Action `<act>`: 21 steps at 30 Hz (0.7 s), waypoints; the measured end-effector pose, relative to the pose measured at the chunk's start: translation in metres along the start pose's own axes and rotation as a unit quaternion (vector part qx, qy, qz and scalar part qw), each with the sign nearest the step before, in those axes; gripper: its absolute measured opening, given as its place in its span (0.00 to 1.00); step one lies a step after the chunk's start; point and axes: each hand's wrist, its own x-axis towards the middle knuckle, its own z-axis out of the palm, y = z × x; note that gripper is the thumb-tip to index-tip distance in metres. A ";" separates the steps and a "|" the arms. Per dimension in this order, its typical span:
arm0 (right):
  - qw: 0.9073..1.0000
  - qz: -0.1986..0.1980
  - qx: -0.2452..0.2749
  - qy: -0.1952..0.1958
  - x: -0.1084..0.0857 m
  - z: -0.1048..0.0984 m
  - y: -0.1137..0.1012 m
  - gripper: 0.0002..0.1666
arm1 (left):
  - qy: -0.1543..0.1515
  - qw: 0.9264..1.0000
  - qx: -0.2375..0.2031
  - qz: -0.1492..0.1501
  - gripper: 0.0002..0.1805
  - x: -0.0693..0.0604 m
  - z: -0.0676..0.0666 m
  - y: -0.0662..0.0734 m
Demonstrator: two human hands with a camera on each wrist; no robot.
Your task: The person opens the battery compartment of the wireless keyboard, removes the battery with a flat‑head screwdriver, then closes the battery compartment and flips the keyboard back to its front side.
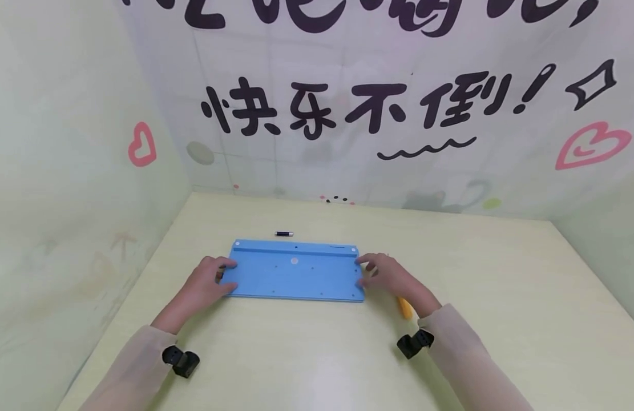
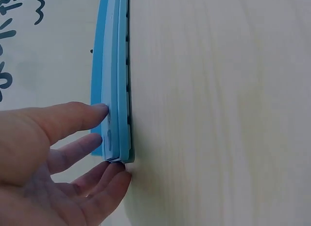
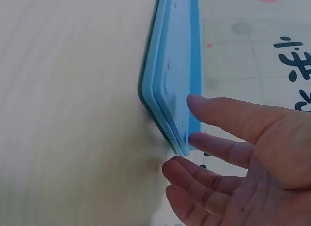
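Observation:
A blue keyboard lies face down, its flat back with small screw holes and a round white sticker turned up. At its left end is my left hand; in the left wrist view the thumb and a finger touch the back, while other fingers curl at the short edge. Keys show along the table side of the keyboard. My right hand is at the opposite end. Its thumb and forefinger touch or nearly touch the back, and in the right wrist view the other fingers spread loosely past the corner.
A small dark cylinder with a silver end, like a battery, lies behind the keyboard. An orange object is partly hidden by my right forearm. The pale wooden table meets a printed wall covering at the back.

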 end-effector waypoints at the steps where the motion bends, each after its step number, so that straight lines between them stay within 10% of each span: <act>1: 1.000 -0.001 -0.002 0.001 0.000 0.002 0.000 0.29 | 0.000 1.000 -0.008 -0.002 0.22 0.000 0.000 -0.001; 21: 0.997 0.040 0.055 0.034 0.000 0.021 -0.006 0.36 | -0.007 0.997 -0.063 -0.050 0.20 0.009 -0.003 -0.009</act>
